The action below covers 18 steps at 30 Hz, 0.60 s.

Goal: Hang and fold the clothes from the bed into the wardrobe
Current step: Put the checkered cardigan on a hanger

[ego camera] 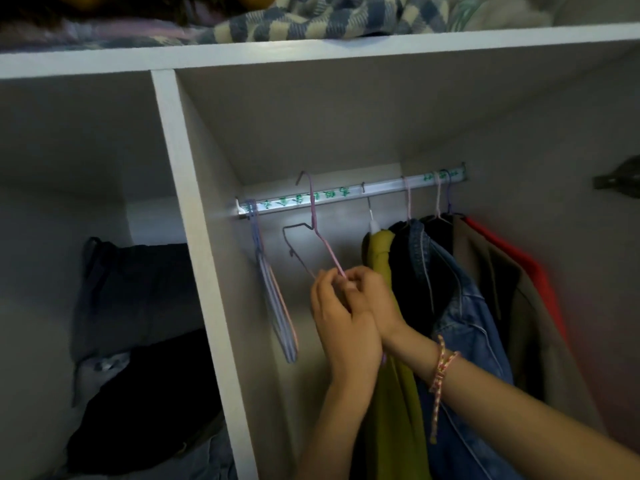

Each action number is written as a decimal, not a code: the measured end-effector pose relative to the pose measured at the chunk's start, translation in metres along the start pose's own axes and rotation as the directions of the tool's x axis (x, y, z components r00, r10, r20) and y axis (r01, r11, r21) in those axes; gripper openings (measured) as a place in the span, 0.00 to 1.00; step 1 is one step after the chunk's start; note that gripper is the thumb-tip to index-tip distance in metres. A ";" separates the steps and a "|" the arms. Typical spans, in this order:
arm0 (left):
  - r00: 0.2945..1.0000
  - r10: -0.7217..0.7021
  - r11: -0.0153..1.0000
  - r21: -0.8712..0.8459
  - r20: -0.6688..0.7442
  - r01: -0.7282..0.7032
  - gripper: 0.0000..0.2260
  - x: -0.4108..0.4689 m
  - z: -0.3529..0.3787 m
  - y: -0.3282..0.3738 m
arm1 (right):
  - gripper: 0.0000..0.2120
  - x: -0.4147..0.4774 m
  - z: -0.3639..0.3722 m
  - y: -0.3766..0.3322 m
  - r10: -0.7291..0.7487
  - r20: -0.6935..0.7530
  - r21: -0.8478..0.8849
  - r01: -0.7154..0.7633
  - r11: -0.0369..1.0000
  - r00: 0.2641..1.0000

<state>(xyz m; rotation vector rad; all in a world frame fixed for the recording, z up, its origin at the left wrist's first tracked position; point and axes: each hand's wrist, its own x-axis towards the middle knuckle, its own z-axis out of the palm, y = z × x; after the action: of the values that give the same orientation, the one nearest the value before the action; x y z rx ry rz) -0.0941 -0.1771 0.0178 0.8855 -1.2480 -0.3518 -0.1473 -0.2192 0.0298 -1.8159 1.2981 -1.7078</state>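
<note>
Holds a thin pink wire hanger [327,249] by its lower corner, with the left hand [341,327] and the right hand [372,296] pressed together there. Has both grips closed on the wire, fingers curled and pinching, nothing else in them. Carries no garment yet and shows none of the bed's clothes in view, so reads as fetching a free hanger from the white wardrobe [187,237].

Tilts the hanger steeply, hook up at the lit silver rail [346,194], between the bunch of lilac hangers [277,306] at the rail's left end and the olive-green garment [388,341] hanging just beside the hands. Cannot tell the hook clear of the rail or resting on it. Cannot place the darker wire loop [287,242] on the left either: part of this hanger, or a second one caught in it.

To do this well:
- Lift straight up first, to bring the hook tip over the rail, and only then draw back.
- Leave one hand pinching the corner and shift the other up to the neck, for control of the twist.
- Check for snagging on the darker wire before pulling; ease apart rather than tug.
- Stay off the olive-green garment and the blue denim jacket [460,306] behind it, to avoid dragging a sleeve down.
- Avoid squeezing hard enough to bend such thin wire.
</note>
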 end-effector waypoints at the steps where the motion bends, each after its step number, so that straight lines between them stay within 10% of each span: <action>1: 1.000 -0.026 0.999 -0.020 0.007 0.027 0.14 -0.004 0.002 -0.002 | 0.06 -0.006 -0.006 0.001 0.007 -0.022 0.026 -0.006 1.000 1.000; 7: 0.912 -0.368 0.902 -0.168 0.179 0.397 0.24 -0.028 0.016 -0.021 | 0.07 -0.064 -0.056 0.017 0.029 -0.077 0.034 -0.027 0.999 0.997; 13: 0.521 -0.645 0.282 -0.460 0.559 0.842 0.07 -0.065 0.026 -0.007 | 0.07 -0.139 -0.145 0.014 0.033 -0.087 -0.203 -0.050 0.978 0.996; 18: 0.414 -0.705 0.379 -0.188 0.576 0.906 0.12 -0.166 0.058 0.012 | 0.08 -0.247 -0.237 -0.001 0.102 -0.141 -0.526 -0.162 0.835 0.985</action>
<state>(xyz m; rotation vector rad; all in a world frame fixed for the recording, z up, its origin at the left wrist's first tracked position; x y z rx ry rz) -0.2033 -0.0808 -0.0812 0.9705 -0.8800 -1.7163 -0.3303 0.0535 -0.0669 -1.8630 2.0634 -1.4775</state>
